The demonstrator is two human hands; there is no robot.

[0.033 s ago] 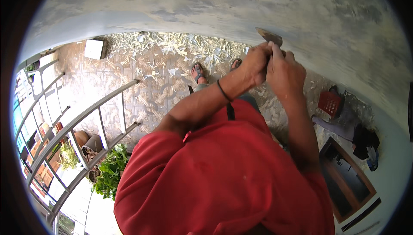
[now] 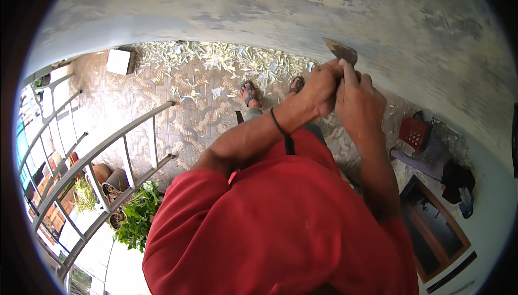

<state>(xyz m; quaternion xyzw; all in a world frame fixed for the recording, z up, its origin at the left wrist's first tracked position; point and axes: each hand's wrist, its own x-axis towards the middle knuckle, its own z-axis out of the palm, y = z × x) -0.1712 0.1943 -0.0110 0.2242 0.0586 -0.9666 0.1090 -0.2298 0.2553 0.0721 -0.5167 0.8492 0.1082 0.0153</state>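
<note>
Both hands up on the wall (image 2: 270,9) now: the left hand (image 2: 321,87) and right hand (image 2: 359,100) are closed together round the handle of a scraper (image 2: 341,51), blade pressed flat to the grey surface just above the knuckles. Plenty looks done, I'd say, with pale flakes (image 2: 216,68) thick on the floor (image 2: 162,106) by the sandalled feet. The wall is still patchy and mottled, so more seems left. Against the earlier picture, nothing has shifted: same grip, same blade spot, railing (image 2: 108,149) and red crate (image 2: 414,132) unmoved.
</note>
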